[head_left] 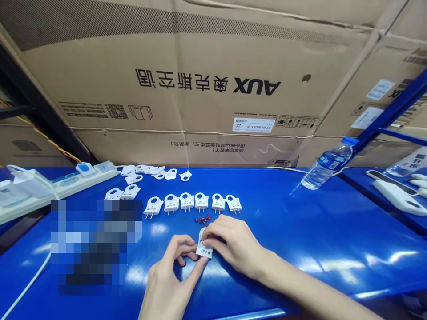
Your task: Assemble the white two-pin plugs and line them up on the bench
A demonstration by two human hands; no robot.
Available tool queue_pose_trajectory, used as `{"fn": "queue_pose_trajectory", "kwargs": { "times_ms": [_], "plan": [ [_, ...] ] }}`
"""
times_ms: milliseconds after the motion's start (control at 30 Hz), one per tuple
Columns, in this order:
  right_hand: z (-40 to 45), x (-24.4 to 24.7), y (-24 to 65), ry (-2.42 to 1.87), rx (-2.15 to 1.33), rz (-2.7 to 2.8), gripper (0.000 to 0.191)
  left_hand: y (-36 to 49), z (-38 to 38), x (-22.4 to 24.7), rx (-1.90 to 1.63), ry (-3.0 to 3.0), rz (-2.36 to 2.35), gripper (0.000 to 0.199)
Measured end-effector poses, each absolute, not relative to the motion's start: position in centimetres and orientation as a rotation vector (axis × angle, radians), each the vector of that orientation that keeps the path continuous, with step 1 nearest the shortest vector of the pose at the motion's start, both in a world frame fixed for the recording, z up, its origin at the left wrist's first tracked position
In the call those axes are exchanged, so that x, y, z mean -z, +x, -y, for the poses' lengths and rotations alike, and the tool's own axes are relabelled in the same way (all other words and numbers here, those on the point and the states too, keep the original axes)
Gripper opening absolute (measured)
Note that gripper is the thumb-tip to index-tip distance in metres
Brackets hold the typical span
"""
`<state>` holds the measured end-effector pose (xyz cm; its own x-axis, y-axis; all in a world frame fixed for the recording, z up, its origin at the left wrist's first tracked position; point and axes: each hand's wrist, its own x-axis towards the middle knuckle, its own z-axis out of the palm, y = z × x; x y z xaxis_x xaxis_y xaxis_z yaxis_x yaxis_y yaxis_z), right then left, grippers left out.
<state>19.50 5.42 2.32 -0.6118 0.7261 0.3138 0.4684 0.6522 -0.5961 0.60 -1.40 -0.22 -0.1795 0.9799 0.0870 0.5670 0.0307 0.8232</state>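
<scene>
A small white plug casing [204, 250] with dark print sits between my two hands, just above the blue tabletop. My left hand [175, 271] grips it by its lower edge, thumb beneath and fingers on the left side. My right hand [233, 242] closes on its upper right part, with thumb and index finger pressed together there. Those fingers hide part of the casing. Just beyond it lie short red and black wires [203, 219]. Farther back, several white plugs [201, 201] with ring-shaped tops stand in a row, their metal pins pointing toward me.
More white ring-shaped pieces [171, 174] lie at the back left, beside a power strip [70, 181] with adapters. A blurred patch [100, 249] covers something at left. A water bottle [328, 164] stands at back right, near a white device [398, 198]. Cardboard boxes [200, 49] wall the back.
</scene>
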Motion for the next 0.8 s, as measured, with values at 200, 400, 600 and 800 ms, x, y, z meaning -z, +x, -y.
{"fn": "queue_pose_trajectory", "kwargs": {
  "times_ms": [200, 400, 600, 800],
  "plan": [
    [-5.3, -2.5, 19.4, -0.964, -0.692, 2.296, 0.005, 0.6, 1.4, 0.1, -0.987, 1.553, -1.775, 0.039],
    [-5.4, -2.8, 19.6, -0.992, -0.753, 2.275, 0.002, 0.7, 1.5, 0.1, -1.037, 1.515, -1.765, 0.038],
    [-5.5, -3.4, 20.1, -0.965, -0.797, 2.301, 0.013, 0.7, 1.5, 0.1, -1.08, 1.504, -1.755, 0.041],
    [-5.6, -4.4, 20.9, -0.951, -0.81, 2.391, 0.037, 0.6, 1.4, -0.2, -1.071, 1.541, -1.727, 0.037]
  ]
}}
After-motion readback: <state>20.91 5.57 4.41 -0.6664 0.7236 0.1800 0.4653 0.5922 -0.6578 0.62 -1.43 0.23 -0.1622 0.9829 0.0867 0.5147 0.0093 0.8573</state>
